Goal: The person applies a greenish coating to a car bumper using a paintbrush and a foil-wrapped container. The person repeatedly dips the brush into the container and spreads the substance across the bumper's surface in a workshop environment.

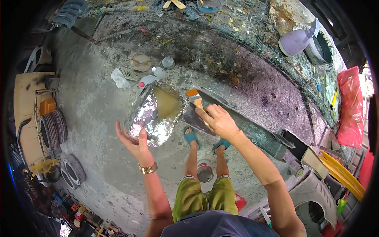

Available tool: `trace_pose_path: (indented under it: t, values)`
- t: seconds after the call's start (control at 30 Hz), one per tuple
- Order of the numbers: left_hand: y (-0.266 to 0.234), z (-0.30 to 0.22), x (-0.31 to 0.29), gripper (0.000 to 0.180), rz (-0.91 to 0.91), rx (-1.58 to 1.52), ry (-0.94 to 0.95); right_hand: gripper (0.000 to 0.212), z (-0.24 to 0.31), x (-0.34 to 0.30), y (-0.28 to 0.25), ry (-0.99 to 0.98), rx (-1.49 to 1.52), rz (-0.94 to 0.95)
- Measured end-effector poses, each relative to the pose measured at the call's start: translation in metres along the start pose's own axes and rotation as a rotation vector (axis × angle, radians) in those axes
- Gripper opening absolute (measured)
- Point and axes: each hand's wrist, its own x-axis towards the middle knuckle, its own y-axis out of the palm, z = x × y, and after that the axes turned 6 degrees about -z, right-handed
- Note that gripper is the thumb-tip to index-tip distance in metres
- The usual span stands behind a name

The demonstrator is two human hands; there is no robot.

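Observation:
My right hand (219,120) is closed around the wooden handle of a paintbrush (198,103) with orange bristles. The brush head is over the near end of a long dark grey panel (252,130), beside the foil; whether it touches the panel I cannot tell. To the left is a crumpled foil-lined container (144,114) with yellowish-brown liquid (167,103) in it. My left hand (136,146) has its fingers spread at the container's near left edge, thumb up against the foil. A gold watch (147,169) is on that wrist.
Beyond the foil lie a white bottle with a red cap (147,81), a clear cup (167,62) and a white cloth (119,78). A tin can (205,171) stands between my feet. Tires (53,128) are on the left; a purple spray bottle (294,41) and red plastic (350,106) are on the right.

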Motion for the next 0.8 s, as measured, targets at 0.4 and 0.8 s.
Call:
trace_pose_path:
  t: [0.4,0.8]
  values:
    - [-0.008,0.002,0.000,0.078,-0.029,-0.008,0.035,0.023,0.032,0.000,-0.009,0.421,0.014,0.016]
    - [-0.005,0.018,0.010,0.093,0.022,-0.057,-0.063,0.022,0.030,0.034,-0.044,0.495,0.461,-0.386]
